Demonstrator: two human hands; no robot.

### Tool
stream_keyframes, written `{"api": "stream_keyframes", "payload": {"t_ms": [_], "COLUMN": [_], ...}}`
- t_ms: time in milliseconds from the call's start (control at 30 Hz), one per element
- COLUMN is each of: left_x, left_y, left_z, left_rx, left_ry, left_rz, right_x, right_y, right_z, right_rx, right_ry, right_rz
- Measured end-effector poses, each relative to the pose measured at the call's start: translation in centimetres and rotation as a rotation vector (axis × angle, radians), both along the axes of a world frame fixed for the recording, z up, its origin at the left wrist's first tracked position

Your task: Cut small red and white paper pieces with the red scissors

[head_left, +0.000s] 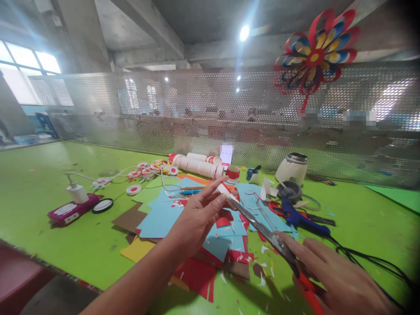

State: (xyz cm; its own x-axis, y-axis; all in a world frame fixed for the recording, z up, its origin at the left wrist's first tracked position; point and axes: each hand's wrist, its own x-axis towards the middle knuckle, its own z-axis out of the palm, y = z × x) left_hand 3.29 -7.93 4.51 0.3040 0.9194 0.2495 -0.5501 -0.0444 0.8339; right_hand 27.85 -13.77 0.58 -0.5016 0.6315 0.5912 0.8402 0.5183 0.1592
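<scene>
Closest to you, low in the head view, your right hand [337,275] is wrapped around the red handles of a pair of scissors [262,229], index finger laid along the long steel blades. The blades run up and to the left, and their tips meet a small paper scrap [225,189], red and white, that your left hand [200,218] pinches between thumb and forefinger, the other fingers fanned out straight.

That scrap looks thin, light and floppy; it will likely bend or tear if you pull against the blades, so a grip close to the cut line, just clear of the edge, should keep it flat. The scissors are stiff and probably heavy toward the tips; the handles are the safe place to hold.

Below both hands, loose sheets of blue, red, yellow and brown paper [164,218] overlap on the green worktop [49,192], with trimmings scattered about. A blue glue gun [297,216] lies just right of the blades, its black cord trailing off. Further back stand a white pot [292,168] and a row of tape rolls [197,165]; a paper pinwheel [316,52] hangs on the mesh screen.
</scene>
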Motion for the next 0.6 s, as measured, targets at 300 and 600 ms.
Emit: {"api": "stream_keyframes", "payload": {"t_ms": [300, 600], "left_x": [0.10, 0.09], "left_y": [-0.03, 0.01], "left_z": [-0.09, -0.10], "left_rx": [-0.011, -0.021], "left_ry": [-0.016, -0.017], "left_rz": [-0.016, -0.013], "right_x": [0.04, -0.25], "right_y": [0.04, -0.20], "right_z": [-0.17, -0.50], "right_rx": [0.004, 0.010], "right_ry": [-0.001, 0.036], "right_rz": [0.021, -0.007]}}
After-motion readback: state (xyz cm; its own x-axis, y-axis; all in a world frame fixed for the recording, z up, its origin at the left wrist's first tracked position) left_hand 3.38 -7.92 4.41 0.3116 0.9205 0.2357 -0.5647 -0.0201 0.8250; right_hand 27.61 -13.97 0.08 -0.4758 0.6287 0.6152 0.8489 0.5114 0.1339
